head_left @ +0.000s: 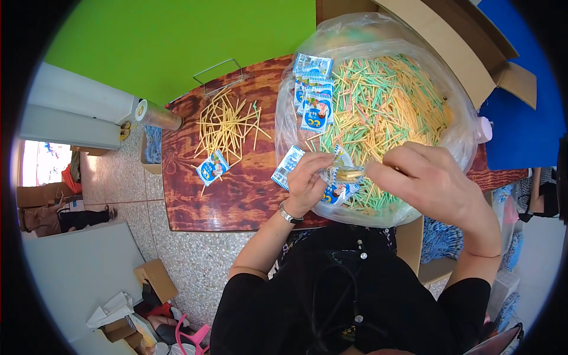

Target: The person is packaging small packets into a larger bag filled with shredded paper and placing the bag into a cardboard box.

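Observation:
My left hand (309,180) grips a small blue-and-white packet (336,192), its mouth spread and pale yellow sticks (352,175) showing in it. Close against these sticks, my right hand (423,180) has its thumb and fingers pinched together; whether it holds any stick is hidden. Both hands are over a large clear plastic bag (302,41) full of thin yellow, green and pink sticks (384,106). Several similar packets (316,112) lie on the bag's left side. Another packet (288,167) lies beside my left hand.
On the reddish wooden table (248,195) to the left are a loose pile of yellow sticks (229,124) and one packet (212,168). A wire stand (219,76) is at the back edge. An open cardboard box (455,47) rises behind the bag. A clear cylindrical container (158,115) is at the left.

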Motion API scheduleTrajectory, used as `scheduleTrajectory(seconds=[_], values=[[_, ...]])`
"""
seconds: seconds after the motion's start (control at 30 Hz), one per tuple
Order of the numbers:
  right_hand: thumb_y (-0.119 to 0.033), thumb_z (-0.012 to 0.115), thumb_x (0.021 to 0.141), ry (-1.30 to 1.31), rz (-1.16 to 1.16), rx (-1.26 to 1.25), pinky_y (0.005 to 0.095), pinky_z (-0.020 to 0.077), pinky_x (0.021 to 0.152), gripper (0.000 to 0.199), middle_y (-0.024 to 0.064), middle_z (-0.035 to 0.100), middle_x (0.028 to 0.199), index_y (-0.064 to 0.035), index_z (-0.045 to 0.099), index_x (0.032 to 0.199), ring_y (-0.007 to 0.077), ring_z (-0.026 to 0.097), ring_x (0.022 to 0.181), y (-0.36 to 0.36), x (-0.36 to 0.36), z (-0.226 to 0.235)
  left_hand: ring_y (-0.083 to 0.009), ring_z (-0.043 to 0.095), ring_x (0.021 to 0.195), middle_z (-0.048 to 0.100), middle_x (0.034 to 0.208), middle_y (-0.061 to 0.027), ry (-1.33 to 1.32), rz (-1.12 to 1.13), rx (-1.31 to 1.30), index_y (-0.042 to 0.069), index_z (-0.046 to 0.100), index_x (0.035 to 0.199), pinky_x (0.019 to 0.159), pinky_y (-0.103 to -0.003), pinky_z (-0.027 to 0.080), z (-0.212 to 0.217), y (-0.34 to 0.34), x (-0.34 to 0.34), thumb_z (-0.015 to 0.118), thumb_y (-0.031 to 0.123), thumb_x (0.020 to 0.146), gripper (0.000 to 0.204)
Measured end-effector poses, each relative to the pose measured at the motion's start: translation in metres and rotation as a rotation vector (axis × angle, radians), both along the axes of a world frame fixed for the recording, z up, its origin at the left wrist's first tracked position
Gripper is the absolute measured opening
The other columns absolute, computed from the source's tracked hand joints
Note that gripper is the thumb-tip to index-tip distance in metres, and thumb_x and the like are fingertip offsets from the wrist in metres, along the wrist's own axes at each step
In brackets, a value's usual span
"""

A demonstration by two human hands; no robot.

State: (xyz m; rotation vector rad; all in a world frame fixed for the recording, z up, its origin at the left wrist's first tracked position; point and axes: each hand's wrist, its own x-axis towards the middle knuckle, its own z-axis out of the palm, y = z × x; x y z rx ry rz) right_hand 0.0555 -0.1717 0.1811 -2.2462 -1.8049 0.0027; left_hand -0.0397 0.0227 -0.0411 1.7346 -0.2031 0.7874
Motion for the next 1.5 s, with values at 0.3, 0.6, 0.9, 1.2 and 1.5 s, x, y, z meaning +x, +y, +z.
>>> scheduleTrajectory(seconds=[0.3, 0.6, 0.9, 1.2, 1.5], values=[[-0.007, 0.064, 0.062, -0.086, 0.119, -0.032, 0.0295, 0.0508, 0.063, 0.032, 0.0061, 0.056, 0.089, -0.0044, 0.063, 0.094, 0.0215, 0.058, 0.084, 0.018, -0.003, -0.013, -0.0251, 0.063, 0.098, 0.063, 0.109, -0.0173, -0.024, 0.014, 0.102, -0.001, 0.060, 0.105, 0.086, -0.032, 0.051, 0.006, -0.005, 0.003, 0.063, -0.014, 0.074, 0.033], [-0.003, 0.072, 0.070, 0.273, -0.081, 0.246, 0.0325, 0.0535, 0.068, 0.033, 0.0089, 0.062, 0.101, -0.0039, 0.065, 0.102, 0.0261, 0.064, 0.083, 0.005, 0.008, -0.048, -0.0237, 0.064, 0.097, 0.063, 0.107, -0.0156, 0.118, -0.017, -0.205, -0.002, 0.061, 0.110, 0.082, -0.031, 0.052, 0.005, -0.013, -0.003, 0.070, -0.009, 0.074, 0.038], [-0.001, 0.070, 0.072, 0.022, 0.102, 0.420, 0.0319, 0.0530, 0.068, 0.027, 0.0121, 0.062, 0.095, -0.0034, 0.065, 0.098, 0.0251, 0.064, 0.083, 0.030, 0.014, -0.065, -0.0198, 0.066, 0.087, 0.065, 0.101, -0.0121, 0.112, -0.025, -0.021, -0.001, 0.061, 0.109, 0.074, -0.028, 0.053, 0.008, -0.015, 0.008, 0.070, -0.003, 0.081, 0.030], [-0.002, 0.073, 0.073, 0.181, 0.009, 0.428, 0.0358, 0.0504, 0.069, 0.025, 0.0111, 0.062, 0.099, -0.0058, 0.066, 0.097, 0.0284, 0.062, 0.084, 0.043, 0.016, -0.079, -0.0192, 0.067, 0.092, 0.068, 0.100, -0.0122, 0.492, 0.117, -0.123, 0.001, 0.064, 0.108, 0.080, -0.032, 0.053, 0.041, 0.004, -0.013, 0.055, 0.014, 0.094, 0.021], [0.005, 0.066, 0.077, 0.189, -0.144, 0.437, 0.0375, 0.0489, 0.069, 0.028, 0.0130, 0.062, 0.089, -0.0022, 0.065, 0.104, 0.0309, 0.060, 0.078, 0.027, 0.008, -0.088, -0.0103, 0.056, 0.097, 0.061, 0.108, -0.0069, 0.240, -0.009, -0.358, -0.002, 0.062, 0.106, 0.086, -0.024, 0.045, 0.018, -0.004, 0.000, 0.054, 0.008, 0.097, 0.016]])
